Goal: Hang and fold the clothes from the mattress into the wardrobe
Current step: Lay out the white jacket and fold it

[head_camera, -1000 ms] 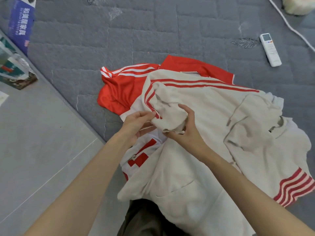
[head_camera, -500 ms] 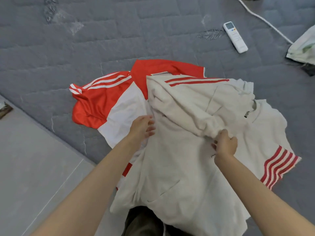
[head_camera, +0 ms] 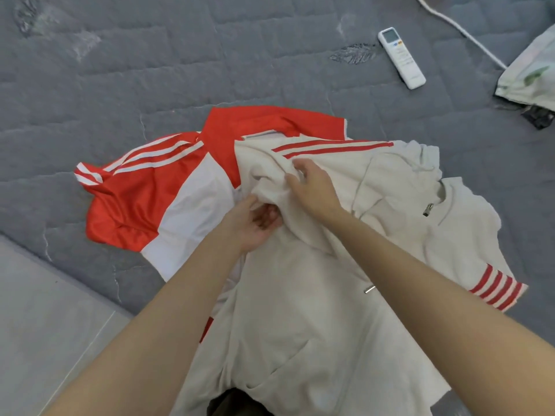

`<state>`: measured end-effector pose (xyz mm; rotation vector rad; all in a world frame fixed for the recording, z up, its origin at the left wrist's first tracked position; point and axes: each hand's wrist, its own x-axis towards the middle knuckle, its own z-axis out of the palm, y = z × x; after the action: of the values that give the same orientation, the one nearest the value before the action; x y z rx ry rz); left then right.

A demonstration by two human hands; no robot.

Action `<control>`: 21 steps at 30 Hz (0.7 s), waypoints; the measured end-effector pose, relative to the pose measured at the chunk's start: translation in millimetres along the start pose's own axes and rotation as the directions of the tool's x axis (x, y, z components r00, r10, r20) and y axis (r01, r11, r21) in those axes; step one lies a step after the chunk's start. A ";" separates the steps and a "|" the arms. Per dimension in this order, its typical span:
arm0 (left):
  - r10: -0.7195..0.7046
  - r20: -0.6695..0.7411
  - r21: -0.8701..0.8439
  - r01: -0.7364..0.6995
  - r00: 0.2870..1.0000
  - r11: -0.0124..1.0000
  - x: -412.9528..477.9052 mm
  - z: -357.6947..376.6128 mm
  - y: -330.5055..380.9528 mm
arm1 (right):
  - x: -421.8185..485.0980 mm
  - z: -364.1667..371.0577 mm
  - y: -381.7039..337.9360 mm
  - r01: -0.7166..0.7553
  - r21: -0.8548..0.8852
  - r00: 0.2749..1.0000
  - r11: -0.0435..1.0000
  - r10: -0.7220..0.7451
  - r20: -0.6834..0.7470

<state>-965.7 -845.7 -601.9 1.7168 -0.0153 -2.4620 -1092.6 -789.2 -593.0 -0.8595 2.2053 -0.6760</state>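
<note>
Gripping 1 cream hoodie (head_camera: pixel 300 310) atop 1 red jersey (head_camera: pixel 129 205), left hand (head_camera: pixel 252 225) and right hand (head_camera: pixel 312 187) curl fingers into it.

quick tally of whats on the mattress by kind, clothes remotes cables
clothes: 2, hoodie and jacket
remote: 1
cable: 1
total: 4

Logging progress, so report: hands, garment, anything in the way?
Left grip and right grip both hold cream hoodie, fold bunched. Hoodie lies over red jersey on mattress. Remote far off, clear.
</note>
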 end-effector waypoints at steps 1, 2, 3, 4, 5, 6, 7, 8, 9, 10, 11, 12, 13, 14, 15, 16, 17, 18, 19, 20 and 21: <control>-0.041 -0.001 0.001 0.041 0.999 0.999 1.5 2.5 2.2 | 15.3 3.1 -6.4 -0.027 -0.001 0.998 1.000 0.027 0.065; -0.068 -0.001 0.019 0.068 0.998 0.997 2.4 4.7 4.1 | 27.9 5.6 -12.6 -0.069 -0.010 0.992 0.998 0.069 0.110; -0.084 0.006 0.047 0.084 0.996 0.995 2.9 6.3 5.8 | 38.4 7.9 -17.6 -0.113 -0.031 0.984 0.993 0.116 0.135; -0.092 0.009 0.094 0.091 0.996 0.991 3.2 7.5 7.0 | 46.6 9.7 -21.5 -0.133 -0.072 0.978 0.988 0.143 0.154; -0.092 0.012 0.131 0.090 0.996 0.987 3.9 8.8 7.0 | 53.1 10.8 -24.2 -0.125 -0.108 0.975 0.986 0.142 0.169; -0.090 0.016 0.163 0.087 0.996 0.983 5.2 9.9 6.4 | 57.1 10.1 -27.2 -0.105 -0.108 0.976 0.989 0.123 0.180; -0.091 0.030 0.172 0.085 0.995 0.981 6.2 11.1 4.9 | 60.1 8.6 -29.9 -0.091 -0.069 0.976 0.993 0.103 0.192; -0.093 0.045 0.155 0.085 0.995 0.984 7.1 11.8 3.5 | 62.2 5.6 -31.6 -0.092 0.008 0.977 0.996 0.089 0.195; -0.098 0.073 0.099 0.091 0.992 0.991 8.6 12.7 2.3 | 63.1 1.5 -32.9 -0.112 0.122 0.979 0.986 0.088 0.186; -0.099 0.092 0.027 0.097 0.991 0.995 10.3 13.6 1.9 | 62.7 -4.1 -34.3 -0.148 0.243 0.979 0.959 0.108 0.172; -0.098 0.112 -0.040 0.103 0.989 0.994 11.4 14.6 2.0 | 62.2 -9.9 -34.6 -0.190 0.352 0.976 0.917 0.139 0.165; -0.093 0.126 -0.092 0.105 0.988 0.990 11.7 17.1 2.6 | 61.3 -15.5 -33.6 -0.234 0.426 0.970 0.874 0.178 0.168; -0.085 0.139 -0.136 0.104 0.987 0.985 12.1 21.1 3.1 | 61.0 -20.8 -32.2 -0.272 0.465 0.961 0.843 0.211 0.179; -0.084 0.131 -0.182 0.108 0.988 0.977 12.6 26.2 2.5 | 60.6 -25.9 -29.9 -0.302 0.485 0.952 0.821 0.239 0.190; -0.082 0.121 -0.246 0.110 0.989 0.963 13.2 31.0 1.2 | 59.5 -29.3 -27.7 -0.325 0.503 0.945 0.801 0.260 0.197; -0.072 0.106 -0.317 0.103 0.992 0.943 13.2 36.7 -1.2 | 58.7 -33.0 -25.7 -0.336 0.522 0.942 0.784 0.272 0.197; -0.049 0.089 -0.390 0.080 0.995 0.917 13.4 41.0 -4.0 | 58.7 -34.4 -23.0 -0.334 0.545 0.943 0.769 0.278 0.184; -0.027 0.077 -0.450 0.059 0.997 0.891 12.2 44.7 -6.4 | 59.3 -35.9 -20.8 -0.327 0.569 0.944 0.755 0.286 0.163; -0.004 0.070 -0.492 0.038 0.998 0.870 11.2 46.5 -8.4 | 60.3 -36.5 -18.7 -0.317 0.580 0.946 0.750 0.296 0.134; 0.027 0.058 -0.512 0.006 0.998 0.859 11.3 45.6 -9.8 | 61.9 -36.6 -16.5 -0.306 0.580 0.947 0.755 0.303 0.104; 0.065 0.048 -0.521 -0.031 0.997 0.853 9.7 43.7 -10.7 | 64.0 -35.5 -14.2 -0.292 0.568 0.950 0.770 0.301 0.081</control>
<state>-1011.0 -839.4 -596.7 1.3786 0.5455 -2.2015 -1149.1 -837.4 -585.9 -0.1846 1.9088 -1.1070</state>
